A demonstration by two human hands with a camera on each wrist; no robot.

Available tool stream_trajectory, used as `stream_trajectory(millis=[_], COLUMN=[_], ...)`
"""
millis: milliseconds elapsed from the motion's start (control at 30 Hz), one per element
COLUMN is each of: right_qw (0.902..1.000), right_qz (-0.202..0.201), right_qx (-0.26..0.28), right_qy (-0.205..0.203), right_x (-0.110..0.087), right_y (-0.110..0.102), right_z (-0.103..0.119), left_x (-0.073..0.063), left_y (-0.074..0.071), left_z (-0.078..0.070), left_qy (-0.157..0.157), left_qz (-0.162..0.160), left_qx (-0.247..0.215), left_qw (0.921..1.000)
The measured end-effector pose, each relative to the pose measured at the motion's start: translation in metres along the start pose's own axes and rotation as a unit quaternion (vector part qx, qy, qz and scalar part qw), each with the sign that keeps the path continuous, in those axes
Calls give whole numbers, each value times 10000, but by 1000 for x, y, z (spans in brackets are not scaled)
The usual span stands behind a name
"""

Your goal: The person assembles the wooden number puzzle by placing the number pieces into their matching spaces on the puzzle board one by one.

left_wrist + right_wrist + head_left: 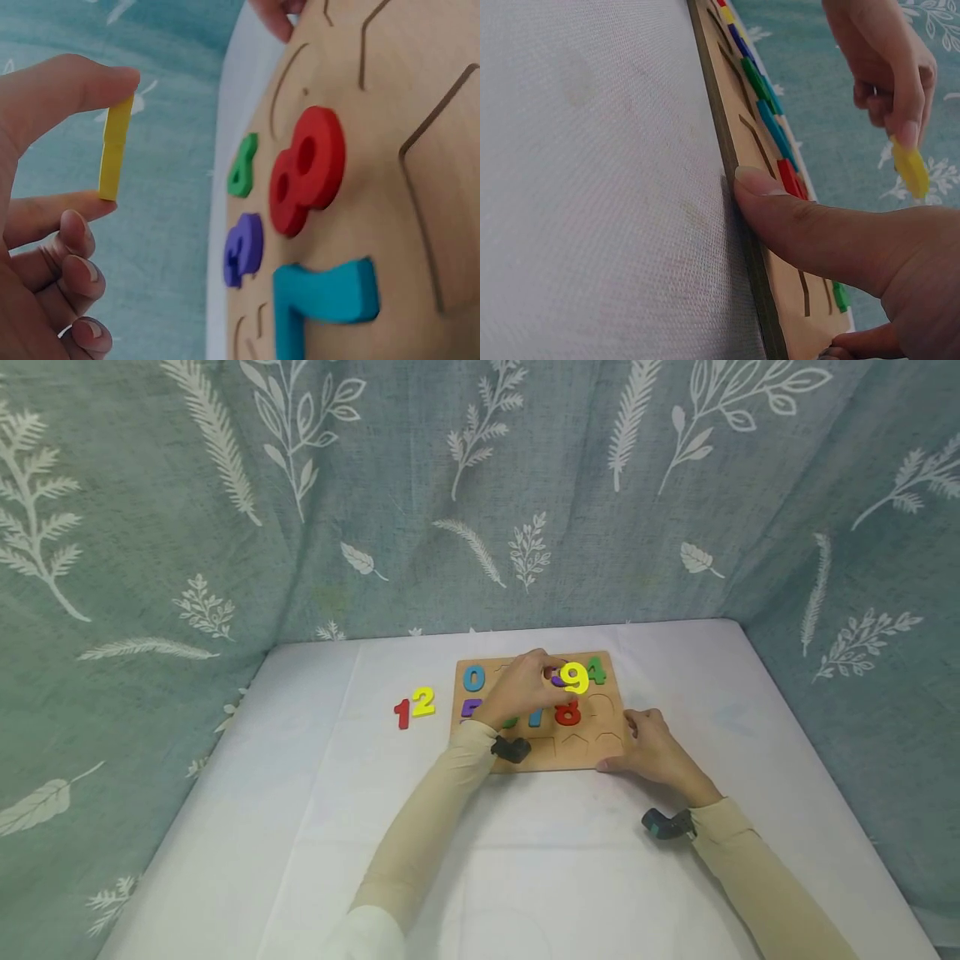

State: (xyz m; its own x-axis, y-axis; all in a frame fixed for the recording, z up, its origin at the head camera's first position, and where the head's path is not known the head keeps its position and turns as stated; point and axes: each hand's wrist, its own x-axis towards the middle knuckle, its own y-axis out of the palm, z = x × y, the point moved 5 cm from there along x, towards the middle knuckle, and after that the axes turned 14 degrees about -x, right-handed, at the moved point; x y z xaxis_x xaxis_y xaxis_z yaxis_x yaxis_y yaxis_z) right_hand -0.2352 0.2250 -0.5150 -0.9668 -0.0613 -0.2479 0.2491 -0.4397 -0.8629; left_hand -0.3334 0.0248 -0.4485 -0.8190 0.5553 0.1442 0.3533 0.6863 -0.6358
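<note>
Between thumb and fingertip, my left hand (521,687) pinches a yellow number 9 (584,680), held up over the wooden number puzzle board (540,764). The left wrist view shows the yellow piece edge-on, apart from the board. At the board's near right corner, my right hand (660,753) grips the edge, its thumb (802,225) pressed on the near side. Seated on the board are a red 8 (328,169), a blue 7 (337,292), a purple 3 (251,244), a green 4 (597,671) and a blue 0 (467,679). My left hand hides part of the board.
Left of the board, a red number 1 (402,716) and a yellow number 2 (425,703) lie on the white tablecloth (337,793). A green leaf-patterned curtain (405,568) hangs behind the table and along its sides.
</note>
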Motion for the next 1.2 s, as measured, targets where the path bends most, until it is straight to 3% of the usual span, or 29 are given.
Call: stream_trajectory(millis=[133,400,800,1200], right_qw=[10000,9998,10000,9998], right_qz=[-16,-46,-29,-130], right_qx=[-9,24,10,-15], right_qy=[-49,-189,36,-130], right_x=[0,-1,1,1], right_y=[-1,0,0,-1], right_z=[0,1,-1,-3], left_x=[7,13,21,22], left_y=[12,34,60,71], left_z=[2,5,15,14], left_qy=[-4,-56,-149,-24], left_qz=[50,249,531,652], left_qx=[-89,219,458,787], left_qw=[9999,9994,9974,9948])
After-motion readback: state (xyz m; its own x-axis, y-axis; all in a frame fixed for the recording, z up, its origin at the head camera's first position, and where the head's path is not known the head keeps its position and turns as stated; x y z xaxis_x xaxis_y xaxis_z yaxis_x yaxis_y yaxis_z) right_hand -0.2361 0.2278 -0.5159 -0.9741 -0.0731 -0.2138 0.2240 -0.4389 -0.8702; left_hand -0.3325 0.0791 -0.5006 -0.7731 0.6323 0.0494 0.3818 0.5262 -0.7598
